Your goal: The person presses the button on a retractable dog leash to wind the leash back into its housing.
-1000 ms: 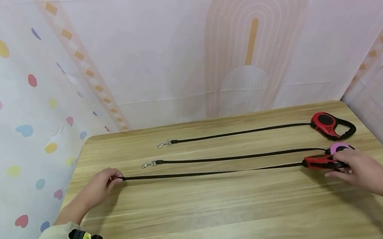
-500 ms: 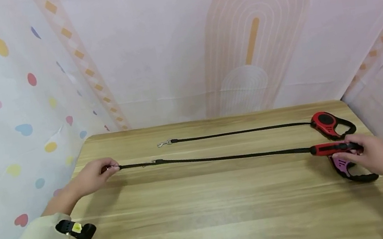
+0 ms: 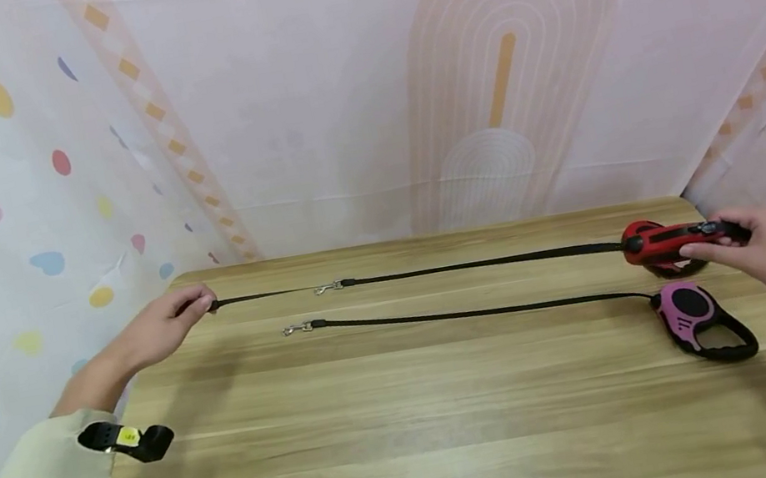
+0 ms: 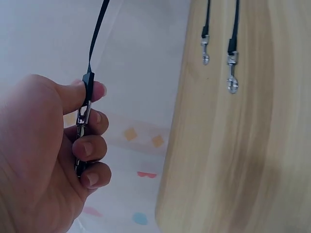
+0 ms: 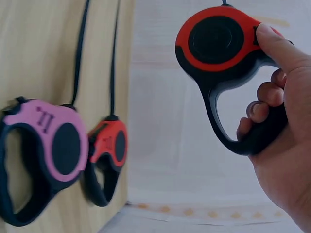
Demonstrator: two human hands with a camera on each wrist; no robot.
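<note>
Left hand: the left hand (image 3: 165,326) is hovering at the table's 10 o'clock corner, its curled fingers (image 4: 92,148) pinching the silver metal clip (image 4: 82,121) that ends the black flat leash strap (image 3: 478,263).
Right hand: the right hand (image 3: 761,248) is gripping the black loop handle of the red-and-black retractable leash case (image 3: 657,242), thumb lying on the red rim, fingers wrapped through the handle.
Held leash: it is stretching taut between both hands, above the far edge of the light wooden table (image 3: 416,436), from 10 o'clock to 2 o'clock.
Second red leash: another red-and-black retractable case (image 5: 108,150) is lying on the table at 2 o'clock, mostly hidden in the head view behind the held one; its strap is ending in a silver clip (image 3: 327,288).
Pink leash: the pink-and-black retractable leash case (image 3: 696,317) is resting at 3 o'clock, just beside the second red one, its strap running left to a silver snap clip (image 3: 295,330).
Backdrop: a pale patterned fabric backdrop (image 3: 358,91) is surrounding the table.
</note>
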